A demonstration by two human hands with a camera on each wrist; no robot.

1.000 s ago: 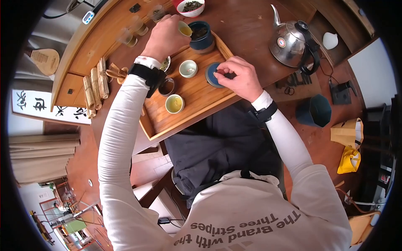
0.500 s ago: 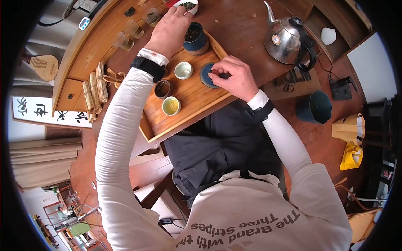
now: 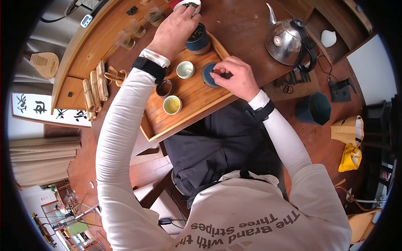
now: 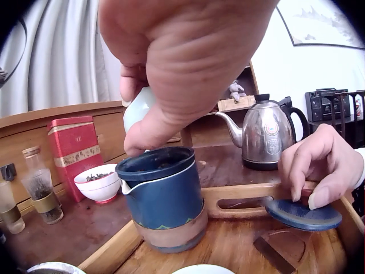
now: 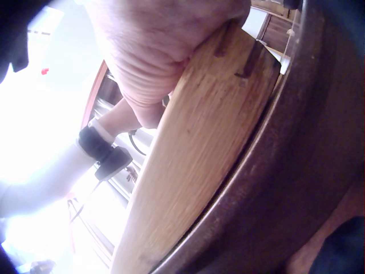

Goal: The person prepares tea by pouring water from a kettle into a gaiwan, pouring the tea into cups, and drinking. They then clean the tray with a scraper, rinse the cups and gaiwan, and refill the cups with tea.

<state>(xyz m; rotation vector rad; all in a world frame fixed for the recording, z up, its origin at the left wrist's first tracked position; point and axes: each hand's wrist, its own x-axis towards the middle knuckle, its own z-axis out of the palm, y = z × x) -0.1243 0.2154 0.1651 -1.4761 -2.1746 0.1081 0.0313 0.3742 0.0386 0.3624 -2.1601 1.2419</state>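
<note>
My left hand (image 3: pixel 173 33) pinches a small pale-green teacup (image 4: pixel 137 111), held tilted over the mouth of a blue teapot (image 4: pixel 165 200) with a brown band. In the head view that hand hides the cup. The teapot stands at the far end of a wooden tea tray (image 3: pixel 194 98). My right hand (image 3: pixel 238 77) pinches the knob of the blue round lid (image 4: pixel 305 215) above the tray's near right side. Also on the tray are a pale cup (image 3: pixel 185 70), a dark brown cup (image 3: pixel 164 88) and a cup of yellow tea (image 3: pixel 172 104).
A steel kettle (image 3: pixel 284 44) stands right of the tray. Beyond the teapot are a white bowl (image 4: pixel 98 185) of tea leaves, a red tin (image 4: pixel 74 148) and small glass bottles (image 4: pixel 40 191). Rolled bamboo mats (image 3: pixel 94 90) lie at left; a dark bin (image 3: pixel 314 109) stands at lower right.
My left hand has turned over beside the teapot, so the cup, earlier visible with yellow tea in it, is now hidden in the head view. My right hand stays on the lid.
</note>
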